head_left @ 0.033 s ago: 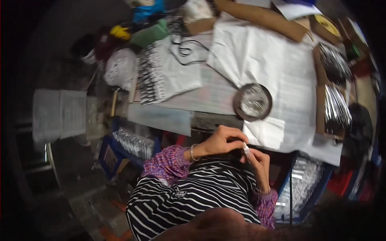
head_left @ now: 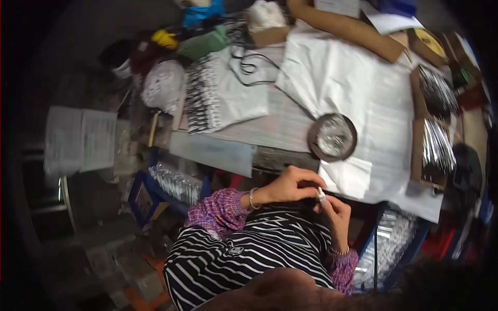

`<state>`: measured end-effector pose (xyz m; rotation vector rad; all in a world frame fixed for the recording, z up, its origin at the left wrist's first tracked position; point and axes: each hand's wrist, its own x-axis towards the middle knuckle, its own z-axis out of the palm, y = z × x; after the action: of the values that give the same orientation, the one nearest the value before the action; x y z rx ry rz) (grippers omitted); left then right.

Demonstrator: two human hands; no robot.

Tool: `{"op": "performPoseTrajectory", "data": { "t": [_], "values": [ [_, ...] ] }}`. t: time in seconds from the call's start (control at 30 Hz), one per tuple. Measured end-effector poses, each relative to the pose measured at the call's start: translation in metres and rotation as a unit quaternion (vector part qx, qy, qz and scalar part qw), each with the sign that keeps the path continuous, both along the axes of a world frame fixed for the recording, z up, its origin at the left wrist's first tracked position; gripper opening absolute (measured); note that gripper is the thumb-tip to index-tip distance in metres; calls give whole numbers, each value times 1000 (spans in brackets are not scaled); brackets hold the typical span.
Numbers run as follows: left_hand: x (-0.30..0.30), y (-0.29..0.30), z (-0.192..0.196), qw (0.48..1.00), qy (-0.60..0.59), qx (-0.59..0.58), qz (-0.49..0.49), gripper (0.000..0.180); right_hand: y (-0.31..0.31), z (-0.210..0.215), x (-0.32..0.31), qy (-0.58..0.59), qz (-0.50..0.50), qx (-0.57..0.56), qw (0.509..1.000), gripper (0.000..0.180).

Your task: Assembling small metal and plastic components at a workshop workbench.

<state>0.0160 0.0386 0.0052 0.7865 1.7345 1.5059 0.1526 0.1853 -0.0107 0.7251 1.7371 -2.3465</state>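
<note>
Rn the R hand (head_left: 338, 216) has a small white piece (head_left: 321, 196) pinched at its fingertips, the piece's top end sticking up toward the L hand (head_left: 288, 185). L hand's thumb & index are only a narrow gap apart, right at that top end; too blurry to tell if they grip it or just touch. Both hands are in front of the blk/wht striped garment (head_left: 259, 241), just short of the near edge of the white-covered surface (head_left: 386, 129). Just beyond the hands: a folded white sheet (head_left: 346, 177), then a round dark-rimmed bowl (head_left: 334, 137) w/ shiny clear stuff in it. Beyond L hand, off to its left: a grayish translucent sheet (head_left: 212, 154), & past that a blk/wht patterned bag (head_left: 241, 101) w/ a blk cord (head_left: 254, 83) running over it. Well right of R hand, approx. level w/ the bowl & farther: an open cardboard box (head_left: 416, 140) of silvery strips. Farthest from both hands, a long brown cardboard piece (head_left: 347, 32). Left of L hand, a blue-framed bin (head_left: 206, 187) of silvery packets (head_left: 176, 184); right of R hand, silvery packets too, in a blue-edged bin (head_left: 365, 256).
</note>
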Motion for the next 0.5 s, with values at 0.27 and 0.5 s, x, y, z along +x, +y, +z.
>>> {"op": "performPoseTrajectory", "data": {
  "t": [0.27,0.5],
  "values": [
    [5,-21,-1,999,19,-5,-36,24,-23,-1,0,77,1,105,992,15],
    [-59,-70,28,976,-174,103,80,20,-21,2,-8,106,14,139,984,17]
  ]
}}
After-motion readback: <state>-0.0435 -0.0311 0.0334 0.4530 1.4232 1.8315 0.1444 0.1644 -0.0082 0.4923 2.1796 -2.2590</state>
